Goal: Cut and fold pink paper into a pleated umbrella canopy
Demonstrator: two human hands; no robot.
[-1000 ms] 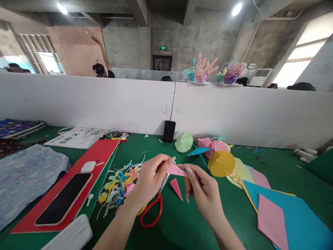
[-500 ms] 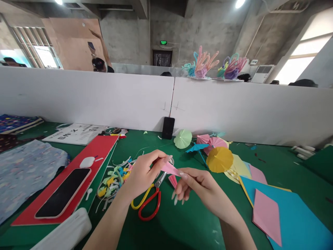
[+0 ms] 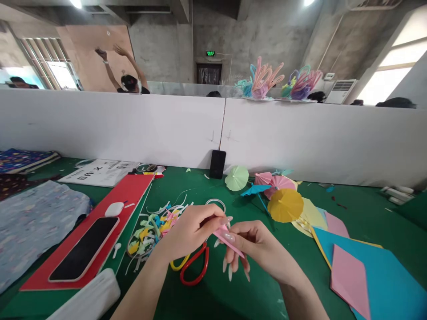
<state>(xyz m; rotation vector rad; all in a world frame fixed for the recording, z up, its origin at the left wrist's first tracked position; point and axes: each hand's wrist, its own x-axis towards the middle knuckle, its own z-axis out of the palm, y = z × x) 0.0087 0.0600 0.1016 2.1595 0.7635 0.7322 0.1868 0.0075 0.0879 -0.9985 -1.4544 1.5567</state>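
Above the table [image 3: 253, 300], between my two hands, a narrow folded piece of pink paper [image 3: 232, 246] slants lengthwise from upper left down to lower right. The fingers of my left hand [image 3: 195, 231] pinch its upper end; my right hand [image 3: 256, 244] grips it farther along with the thumb on top, the lower tip poking past. Neither hand is nearer, since both touch it. Scissors [image 3: 206, 266] lie below, handles beside my left wrist.
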